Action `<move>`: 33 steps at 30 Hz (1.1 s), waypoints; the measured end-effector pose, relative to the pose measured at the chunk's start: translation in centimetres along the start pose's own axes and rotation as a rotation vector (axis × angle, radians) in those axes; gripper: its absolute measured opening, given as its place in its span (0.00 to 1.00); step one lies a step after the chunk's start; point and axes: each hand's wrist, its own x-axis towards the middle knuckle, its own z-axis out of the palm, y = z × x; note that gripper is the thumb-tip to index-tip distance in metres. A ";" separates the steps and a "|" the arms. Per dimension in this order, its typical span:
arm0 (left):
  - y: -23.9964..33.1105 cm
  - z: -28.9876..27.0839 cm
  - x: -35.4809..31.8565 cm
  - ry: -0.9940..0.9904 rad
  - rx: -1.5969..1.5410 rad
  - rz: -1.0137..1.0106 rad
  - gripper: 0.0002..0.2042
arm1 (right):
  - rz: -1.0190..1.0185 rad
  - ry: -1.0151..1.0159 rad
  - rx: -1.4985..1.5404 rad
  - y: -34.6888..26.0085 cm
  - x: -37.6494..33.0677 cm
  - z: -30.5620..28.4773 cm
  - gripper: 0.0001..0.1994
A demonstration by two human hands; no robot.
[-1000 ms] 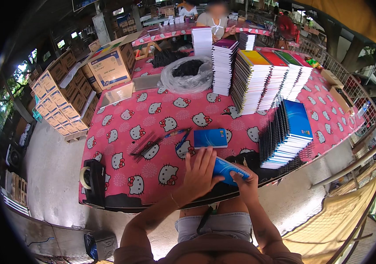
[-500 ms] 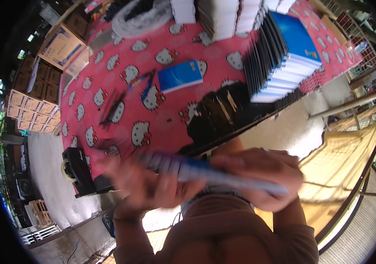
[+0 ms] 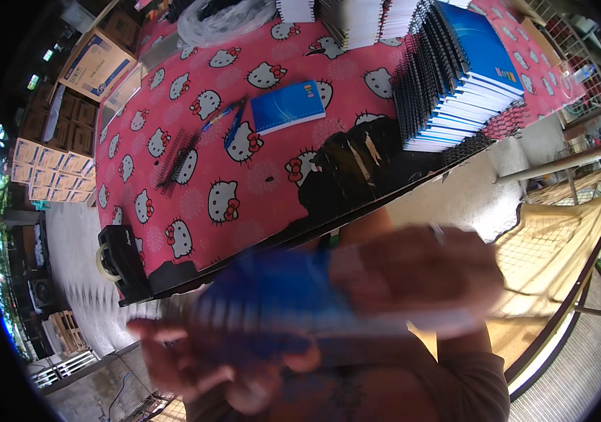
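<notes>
Hands, left (image 3: pixel 195 359) and right (image 3: pixel 413 271), grip clamped on blurred blue notebook (image 3: pixel 272 295), below table edge (image 3: pixel 357 214).

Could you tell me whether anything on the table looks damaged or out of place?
Yes: the pink cat-print table cover is worn through to black at the near edge, by the stack of blue spiral notebooks. One blue notebook lies askew beside loose pens.

Bright, even daylight falls on the pink patterned table cover (image 3: pixel 244 162), sharp and free of glare; straight edges bow toward the dark circular fisheye rim. Both hands, left hand (image 3: pixel 209 359) and right hand (image 3: pixel 413 271), and the blue notebook (image 3: pixel 272 295) they hold are smeared by heavy motion blur.
</notes>
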 end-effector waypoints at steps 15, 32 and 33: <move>1.3 10.0 -8.5 -0.449 -0.211 -0.037 0.36 | 0.523 0.058 0.118 11.1 -3.4 3.8 0.12; -5.3 6.8 2.1 -0.894 -0.718 -0.041 0.26 | 0.154 -0.130 -0.053 11.5 -1.0 2.3 0.17; -5.5 7.8 1.4 -0.966 -0.696 -0.046 0.26 | 0.151 -0.138 -0.044 12.0 -1.1 2.4 0.17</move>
